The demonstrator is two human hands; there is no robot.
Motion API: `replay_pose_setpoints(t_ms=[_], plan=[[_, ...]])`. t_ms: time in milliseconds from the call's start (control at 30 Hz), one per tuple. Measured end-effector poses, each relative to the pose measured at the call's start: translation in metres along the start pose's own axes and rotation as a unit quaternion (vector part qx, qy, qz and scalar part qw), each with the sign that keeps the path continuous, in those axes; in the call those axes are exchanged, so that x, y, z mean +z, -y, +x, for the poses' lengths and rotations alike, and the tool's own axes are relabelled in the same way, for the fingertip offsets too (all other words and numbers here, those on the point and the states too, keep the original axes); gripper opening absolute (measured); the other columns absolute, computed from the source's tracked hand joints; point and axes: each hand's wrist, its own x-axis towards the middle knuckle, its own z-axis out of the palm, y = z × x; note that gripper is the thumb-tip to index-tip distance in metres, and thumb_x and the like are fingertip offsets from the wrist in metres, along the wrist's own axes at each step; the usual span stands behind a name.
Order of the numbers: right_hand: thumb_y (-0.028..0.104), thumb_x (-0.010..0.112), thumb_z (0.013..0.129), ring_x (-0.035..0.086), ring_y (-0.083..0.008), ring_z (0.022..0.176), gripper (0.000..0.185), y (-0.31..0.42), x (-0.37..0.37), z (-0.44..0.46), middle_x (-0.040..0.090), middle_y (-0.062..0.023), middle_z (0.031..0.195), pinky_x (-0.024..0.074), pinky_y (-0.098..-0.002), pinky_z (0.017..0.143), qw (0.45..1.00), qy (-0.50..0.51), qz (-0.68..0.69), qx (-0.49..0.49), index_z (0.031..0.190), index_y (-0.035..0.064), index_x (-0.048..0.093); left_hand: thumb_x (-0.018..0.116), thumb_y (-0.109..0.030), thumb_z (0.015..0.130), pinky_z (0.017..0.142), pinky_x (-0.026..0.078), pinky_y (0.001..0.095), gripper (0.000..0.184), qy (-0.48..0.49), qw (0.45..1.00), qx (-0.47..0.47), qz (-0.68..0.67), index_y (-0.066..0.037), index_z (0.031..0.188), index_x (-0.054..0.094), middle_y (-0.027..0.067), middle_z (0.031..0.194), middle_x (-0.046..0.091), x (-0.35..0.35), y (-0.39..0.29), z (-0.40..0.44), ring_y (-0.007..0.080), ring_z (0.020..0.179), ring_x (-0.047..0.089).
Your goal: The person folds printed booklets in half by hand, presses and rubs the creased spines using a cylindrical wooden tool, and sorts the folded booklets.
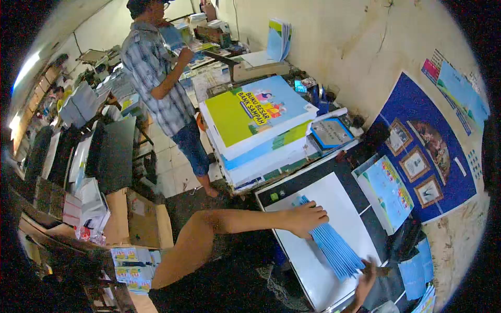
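Note:
A fanned row of light blue booklets [335,251] lies on a white sheet [334,198] on the black-topped table. My left hand [308,218] rests over the upper end of the row, its fingers bent over the booklets' edges. At the lower right end, my right hand [368,279] touches the booklets' corners with its fingers apart; part of it is blurred. Whether it grips any of them is hard to make out.
Behind the table stands a tall stack of large printed covers [255,112]. Illustrated booklets [386,190] lean by the wall at the right. A person in a checked shirt [156,78] stands at the back left. An open cardboard box [138,216] is at the left.

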Motion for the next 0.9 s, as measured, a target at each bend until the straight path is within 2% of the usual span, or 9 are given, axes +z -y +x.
replay_pose_setpoints(t_ms=[33,167,267,367,400,500,567,700,900], plan=[[0.024,0.065,0.088,0.063,-0.0241,0.095,0.039,-0.025,-0.010,-0.005,0.068,-0.0108,0.108,0.0509,-0.0345,0.081,0.985,-0.102,0.136,0.033,0.117,-0.0026,0.062,0.077,-0.048,0.071,0.096,0.038,0.0444,0.071,-0.006,1.000,0.000,0.008,-0.002,0.118,0.052,0.0135,0.112,0.058,0.000,-0.002,-0.003,0.0281,0.112,0.054],[0.061,0.024,0.100,0.038,-0.0307,0.141,0.075,-0.061,-0.004,-0.015,0.044,-0.0144,0.150,0.0230,-0.0479,0.116,0.903,-0.246,0.352,-0.004,0.152,0.0080,0.034,0.078,-0.047,0.069,0.098,0.037,0.0463,0.076,0.006,1.000,-0.005,0.005,0.000,0.123,0.051,0.0148,0.118,0.056,-0.005,-0.006,0.001,0.0288,0.115,0.053],[0.075,0.021,0.093,0.019,-0.0303,0.148,0.093,-0.025,0.076,-0.019,0.027,-0.0132,0.160,0.0099,-0.0479,0.121,0.972,-0.038,0.231,-0.023,0.155,0.0061,0.026,0.080,-0.046,0.067,0.100,0.037,0.0503,0.079,0.014,0.999,-0.024,0.021,-0.001,0.125,0.051,0.0154,0.121,0.056,-0.009,-0.005,0.002,0.0301,0.117,0.052],[0.077,0.019,0.092,0.015,-0.0280,0.150,0.093,-0.057,0.086,-0.002,0.018,-0.0114,0.163,0.0106,-0.0472,0.121,0.976,0.053,0.206,-0.053,0.158,0.0107,0.017,0.082,-0.042,0.065,0.103,0.035,0.0580,0.081,0.033,0.997,-0.072,-0.007,-0.003,0.128,0.051,0.0170,0.120,0.057,0.002,0.004,0.007,0.0337,0.118,0.052],[0.075,0.031,0.088,0.017,-0.0290,0.149,0.097,-0.049,0.085,-0.006,0.020,-0.0133,0.162,0.0125,-0.0467,0.121,0.980,0.077,0.176,-0.054,0.158,0.0096,0.016,0.084,-0.034,0.063,0.091,0.041,0.0565,0.070,-0.028,0.997,-0.064,-0.026,-0.007,0.121,0.056,0.0180,0.112,0.061,-0.001,0.007,0.006,0.0377,0.105,0.058],[0.068,0.068,0.076,0.022,-0.0320,0.147,0.116,0.010,0.073,-0.013,0.025,-0.0190,0.159,0.0181,-0.0453,0.119,0.986,0.154,0.008,-0.058,0.157,0.0063,0.013,0.082,-0.028,0.069,0.092,0.043,0.0478,0.056,-0.013,0.995,-0.097,-0.018,-0.008,0.116,0.058,0.0142,0.110,0.063,-0.003,0.009,0.007,0.0341,0.107,0.059],[0.039,0.087,0.068,0.032,-0.0324,0.143,0.118,0.031,0.064,-0.021,0.035,-0.0216,0.154,0.0249,-0.0442,0.117,0.979,0.170,-0.076,-0.078,0.157,0.0056,0.016,0.081,-0.025,0.069,0.090,0.043,0.0460,0.052,-0.040,0.998,-0.051,-0.025,-0.009,0.114,0.059,0.0105,0.107,0.064,-0.004,0.009,0.006,0.0308,0.106,0.060],[0.014,0.086,0.064,0.050,-0.0311,0.130,0.105,0.067,0.045,-0.039,0.051,-0.0189,0.141,0.0375,-0.0425,0.109,0.981,0.080,-0.171,-0.044,0.153,0.0063,0.029,0.081,-0.028,0.070,0.090,0.042,0.0440,0.051,-0.030,0.998,-0.044,-0.017,-0.009,0.112,0.060,0.0085,0.105,0.064,-0.029,-0.026,0.014,0.0297,0.103,0.059],[0.016,0.086,0.068,0.053,-0.0360,0.124,0.091,0.073,0.013,-0.032,0.056,-0.0190,0.133,0.0413,-0.0443,0.106,0.929,0.111,-0.352,0.022,0.147,0.0101,0.041,0.081,-0.038,0.072,0.098,0.038,0.0468,0.063,-0.016,1.000,-0.002,-0.001,-0.008,0.121,0.055,0.0121,0.113,0.059,0.003,-0.047,0.032,0.0320,0.110,0.055]])
